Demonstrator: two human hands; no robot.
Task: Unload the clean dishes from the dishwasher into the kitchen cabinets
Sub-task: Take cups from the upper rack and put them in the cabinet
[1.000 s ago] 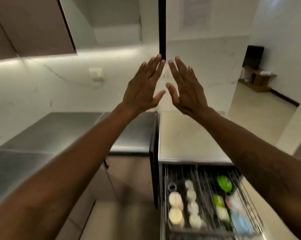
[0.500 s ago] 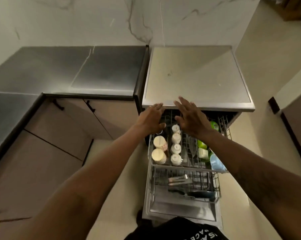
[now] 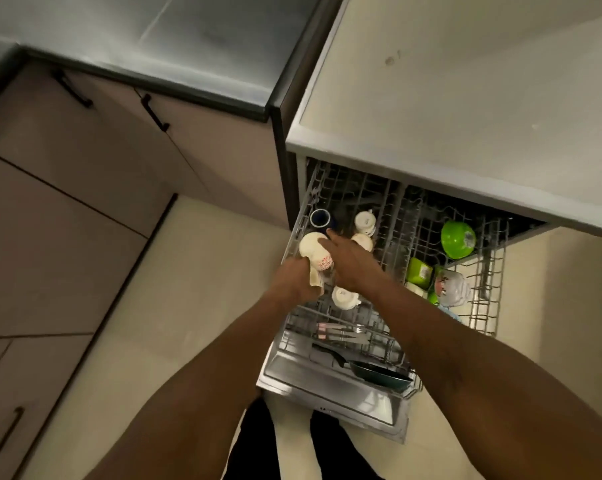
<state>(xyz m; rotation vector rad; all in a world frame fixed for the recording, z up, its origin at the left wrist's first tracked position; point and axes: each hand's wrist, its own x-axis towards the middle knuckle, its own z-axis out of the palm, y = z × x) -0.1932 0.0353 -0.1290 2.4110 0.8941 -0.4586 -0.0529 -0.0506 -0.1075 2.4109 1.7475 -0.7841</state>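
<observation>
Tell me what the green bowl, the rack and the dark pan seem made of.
The green bowl looks like glossy plastic: bright uniform colour, soft highlight. The rack is thin wire, probably grey-coated metal. The dark pan seems coated metal, with a smooth sheen.

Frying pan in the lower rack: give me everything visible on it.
The frying pan is shallow, with a dark teal outside, a dark inside and a glossy rim, probably coated metal. Its long black handle points left and back toward the machine. It lies open side up at the near right of the lower rack, resting on its wires. Cutlery lies beyond the handle; whether they touch is unclear. No hand is on it.
</observation>
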